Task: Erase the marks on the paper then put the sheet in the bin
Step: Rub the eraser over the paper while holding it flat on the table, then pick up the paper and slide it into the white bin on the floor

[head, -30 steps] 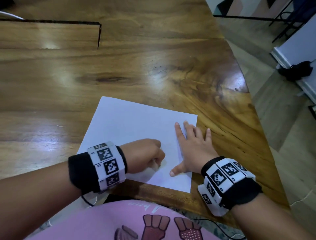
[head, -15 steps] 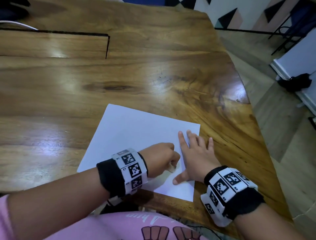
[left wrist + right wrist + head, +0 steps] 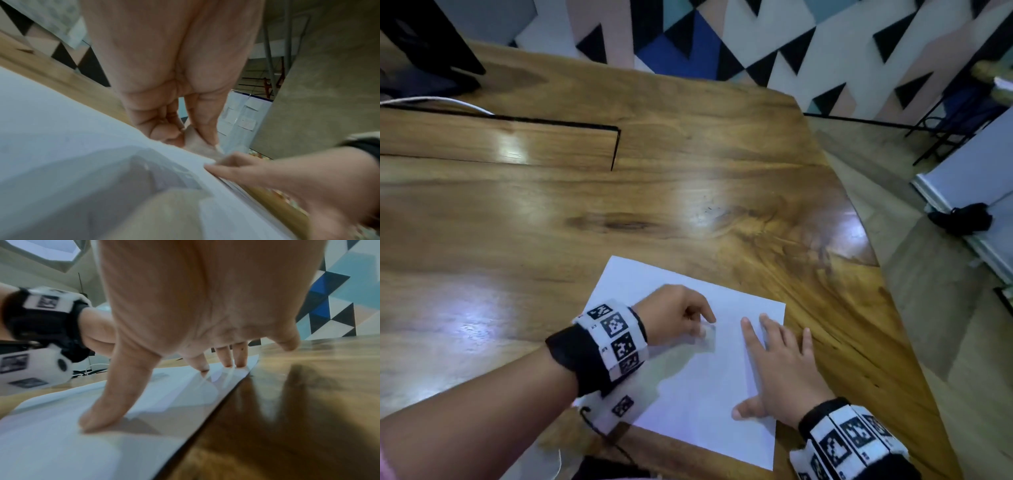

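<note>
A white sheet of paper [image 3: 698,387] lies flat near the front right of the wooden table [image 3: 619,212]. My left hand [image 3: 678,317] hovers low over its upper middle and pinches a small pale eraser [image 3: 707,331] against the paper; in the left wrist view the eraser [image 3: 195,139] sits between thumb and fingers. My right hand [image 3: 777,370] lies flat with fingers spread, pressing the paper's right edge down, thumb on the sheet. The right wrist view shows the same fingers [image 3: 224,360] on the paper [image 3: 61,443]. No marks are visible on the sheet. No bin is in view.
The table's right edge curves away just beyond my right hand, with bare floor [image 3: 928,308] past it. A black-edged inset panel [image 3: 500,144] and a white cable [image 3: 441,101] lie at the back left. A dark object [image 3: 424,48] stands at the far left corner.
My left hand, with the eraser, has moved up the sheet away from me. My head view has tilted up, showing the patterned wall. The right hand stays pressed on the paper.
</note>
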`<action>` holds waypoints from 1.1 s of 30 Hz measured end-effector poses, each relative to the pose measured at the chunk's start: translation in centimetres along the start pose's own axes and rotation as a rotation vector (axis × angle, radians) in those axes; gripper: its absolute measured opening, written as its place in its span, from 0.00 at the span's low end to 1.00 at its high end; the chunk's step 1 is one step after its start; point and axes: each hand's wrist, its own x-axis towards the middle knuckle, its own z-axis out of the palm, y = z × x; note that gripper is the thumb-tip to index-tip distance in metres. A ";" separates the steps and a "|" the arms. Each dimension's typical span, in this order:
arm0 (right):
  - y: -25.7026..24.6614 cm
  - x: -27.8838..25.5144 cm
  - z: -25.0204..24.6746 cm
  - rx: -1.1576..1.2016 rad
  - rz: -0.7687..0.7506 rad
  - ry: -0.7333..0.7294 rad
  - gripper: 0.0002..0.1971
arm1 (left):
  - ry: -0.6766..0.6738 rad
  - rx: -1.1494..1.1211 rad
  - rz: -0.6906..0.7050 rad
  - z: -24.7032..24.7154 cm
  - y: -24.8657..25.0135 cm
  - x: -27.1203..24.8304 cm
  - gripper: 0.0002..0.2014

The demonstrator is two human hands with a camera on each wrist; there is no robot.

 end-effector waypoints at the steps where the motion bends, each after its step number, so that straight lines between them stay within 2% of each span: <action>1: 0.1 0.1 -0.3 0.009 -0.002 0.033 0.61 | 0.091 -0.034 -0.029 -1.1 -0.3 1.1 0.09; 4: 0.4 0.6 -1.4 0.080 -0.005 0.154 0.46 | 0.366 -0.123 -0.140 -4.4 -0.6 4.4 0.07; 6: 0.7 1.1 -2.0 0.133 0.031 0.226 0.39 | 0.439 -0.095 -0.201 -6.2 -0.3 6.3 0.06; 9: 1.3 2.4 -2.6 0.213 0.151 0.298 0.37 | 0.439 -0.056 -0.286 -7.7 0.1 8.4 0.08; 11: 1.8 3.3 -2.8 0.255 0.214 0.284 0.37 | 0.400 0.032 -0.335 -7.7 0.1 9.3 0.12; 15: 2.4 4.4 -3.2 0.336 0.231 0.277 0.32 | 0.361 0.209 -0.339 -6.7 -0.4 10.0 0.16; 18: 2.7 4.9 -3.6 0.380 0.244 0.259 0.31 | 0.372 0.219 -0.341 -6.9 -0.8 9.8 0.16; 21: 3.1 5.2 -3.8 0.390 0.246 0.249 0.29 | 0.372 0.215 -0.347 -7.4 -1.7 8.3 0.13; 24: 3.5 5.5 -3.8 0.428 0.233 0.225 0.23 | 0.360 0.266 -0.362 -7.2 -3.4 5.0 0.10; 27: 3.8 5.6 -3.8 0.474 0.179 0.204 0.13 | 0.324 0.348 -0.436 -6.4 -4.8 0.7 0.21; 29: 4.2 5.6 -3.7 0.533 0.149 0.208 0.12 | 0.313 0.346 -0.497 -5.8 -5.4 -2.0 0.29; 33: 4.9 5.1 -4.1 0.658 0.111 0.206 0.08 | 0.338 0.236 -0.532 -4.5 -6.2 -5.8 0.33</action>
